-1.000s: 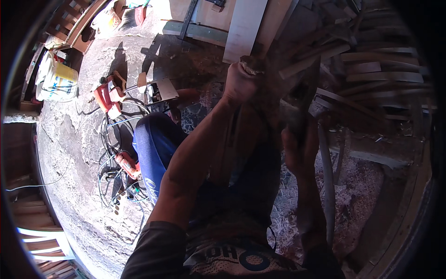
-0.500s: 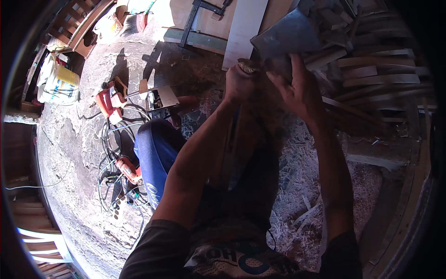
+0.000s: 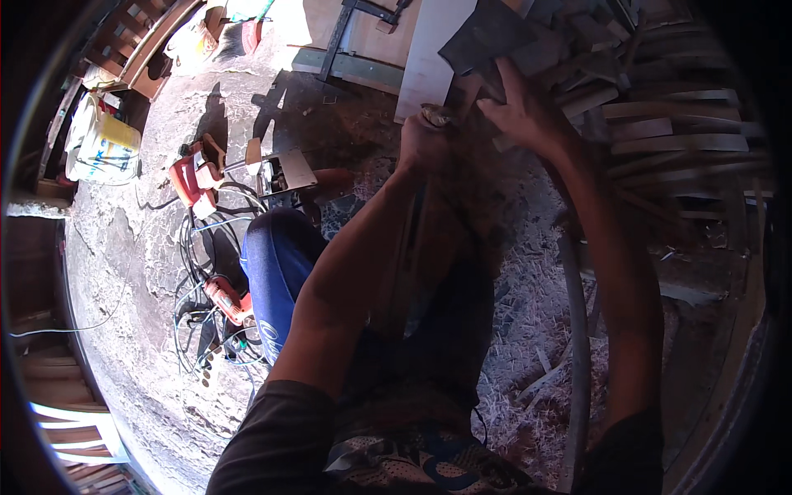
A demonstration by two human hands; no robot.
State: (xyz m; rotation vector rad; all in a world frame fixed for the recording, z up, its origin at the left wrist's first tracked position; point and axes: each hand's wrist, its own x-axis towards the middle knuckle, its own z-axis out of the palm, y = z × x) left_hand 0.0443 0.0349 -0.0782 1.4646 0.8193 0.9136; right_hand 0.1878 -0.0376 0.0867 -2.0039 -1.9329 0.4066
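My left hand (image 3: 425, 147) is closed around a piece of wood whose rough, pale end (image 3: 436, 114) shows above the fist. Below the fist a long narrow strip runs down between my legs; in the shade I cannot tell whether it belongs to the same piece. My right hand (image 3: 520, 107), slightly up and to the right, holds a dark grey flat sheet (image 3: 487, 40) by its lower edge, index finger laid along it. Whether the sheet is sandpaper or metal is unclear. It overlaps a pale board (image 3: 425, 62) lying behind it.
Wood strips (image 3: 685, 124) are piled at the right. A bar clamp (image 3: 338, 45) lies at the top. Left of my knee are a red power tool (image 3: 191, 177), an orange power tool (image 3: 227, 299) and tangled cables. A bucket (image 3: 107, 144) stands far left; a grey pole (image 3: 575, 355) lies beside my right arm.
My right hand has moved up with the grey sheet, which has shifted up and left. My right forearm has swung outward, uncovering the grey pole. My left hand has barely moved.
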